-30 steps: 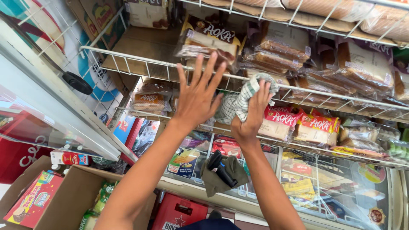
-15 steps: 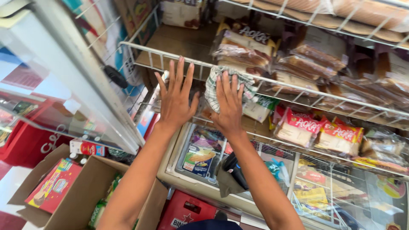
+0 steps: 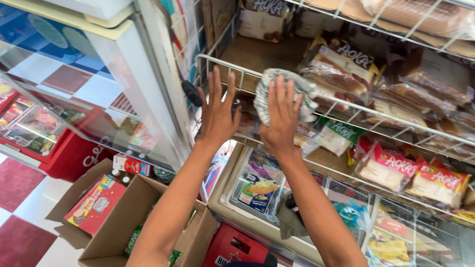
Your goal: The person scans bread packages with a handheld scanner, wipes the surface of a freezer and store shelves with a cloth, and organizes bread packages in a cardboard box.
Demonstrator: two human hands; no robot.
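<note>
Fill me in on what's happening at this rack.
A person stands at a white wire rack of packaged bread. The right hand presses a striped cloth against the rack's front rail. The left hand is held open beside it, fingers spread, holding nothing. Cardboard boxes sit open on the floor below.
</note>
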